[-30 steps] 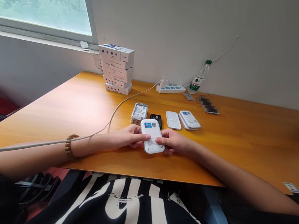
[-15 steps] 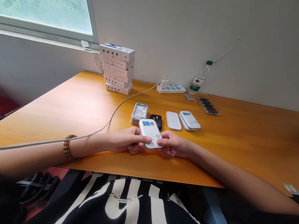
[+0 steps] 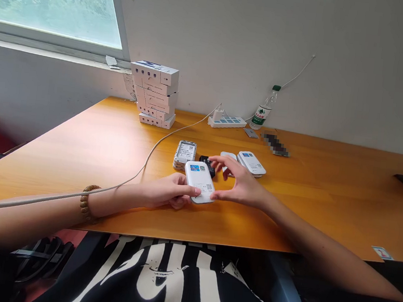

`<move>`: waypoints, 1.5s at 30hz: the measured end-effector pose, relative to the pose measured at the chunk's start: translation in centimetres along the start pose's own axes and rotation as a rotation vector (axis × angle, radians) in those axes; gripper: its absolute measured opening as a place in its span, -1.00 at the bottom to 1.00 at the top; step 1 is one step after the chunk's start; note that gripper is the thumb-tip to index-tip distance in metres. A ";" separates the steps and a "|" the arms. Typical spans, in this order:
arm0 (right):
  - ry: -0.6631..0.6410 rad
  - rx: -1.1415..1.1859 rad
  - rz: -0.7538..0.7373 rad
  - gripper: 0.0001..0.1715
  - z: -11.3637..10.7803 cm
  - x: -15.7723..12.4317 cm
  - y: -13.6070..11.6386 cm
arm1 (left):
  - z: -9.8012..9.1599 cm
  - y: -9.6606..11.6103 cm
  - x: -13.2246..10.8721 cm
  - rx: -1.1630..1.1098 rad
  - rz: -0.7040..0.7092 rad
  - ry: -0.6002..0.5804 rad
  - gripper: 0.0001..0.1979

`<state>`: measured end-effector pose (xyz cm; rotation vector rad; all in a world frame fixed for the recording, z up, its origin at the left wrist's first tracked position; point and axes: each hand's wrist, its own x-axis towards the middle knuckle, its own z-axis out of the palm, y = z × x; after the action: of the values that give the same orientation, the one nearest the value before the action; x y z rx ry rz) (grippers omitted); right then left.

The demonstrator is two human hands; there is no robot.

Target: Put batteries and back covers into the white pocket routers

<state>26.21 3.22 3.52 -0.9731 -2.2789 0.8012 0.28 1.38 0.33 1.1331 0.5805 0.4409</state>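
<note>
Held unit: a white pocket device [image 3: 199, 182], rounded at the corners, with a blue sticker and QR codes on its face, lying flat-on and angled slightly, at the bench's middle front.
Hands: apart. The left hand [image 3: 169, 191] is clamped on the held unit's left side, with its fingers across the face; the right hand [image 3: 239, 182] is open and raised, its thumb just beside the unit's lower right edge, fingers spread above the items behind it.
Left wrist: a wooden bead bracelet [image 3: 86, 202], left of the held unit.
Behind the unit: a stack of grey-backed devices [image 3: 184, 155] with printed labels; a black battery [image 3: 207, 166] touching the right fingers' shadow, partly hidden; a white device [image 3: 227, 156] mostly behind the right hand; a stack of white devices [image 3: 251, 163].
Containers: a tower of closed white boxes [image 3: 154, 94], far left of the held unit; contents hidden.
Edges: the bench [image 3: 77, 156] has its front edge just below the held unit.
Far side: a power strip [image 3: 227, 122] with a charger and white cable [image 3: 174, 138], and a water bottle [image 3: 264, 110], behind the held unit against the wall.
</note>
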 end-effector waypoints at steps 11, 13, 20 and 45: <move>-0.252 -0.118 -0.206 0.25 0.9 -0.6 -0.7 | -0.1 -0.4 0.1 0.211 -0.039 -0.062 -0.50; -0.257 -0.117 -0.201 0.23 0.8 -0.6 -1.2 | 0.1 -0.2 0.0 0.253 -0.032 -0.069 -0.48; -0.342 -0.126 0.007 0.20 -6.9 -0.6 0.9 | 0.5 0.1 0.0 0.302 -0.019 -0.036 -0.49; -0.338 -0.205 0.471 0.15 -15.1 -0.7 9.8 | -0.1 0.0 -0.1 0.303 -0.001 -0.075 -0.58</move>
<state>41.02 12.89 6.89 -1.6142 -2.4849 0.9972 0.15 1.41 0.33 1.4319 0.5945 0.3141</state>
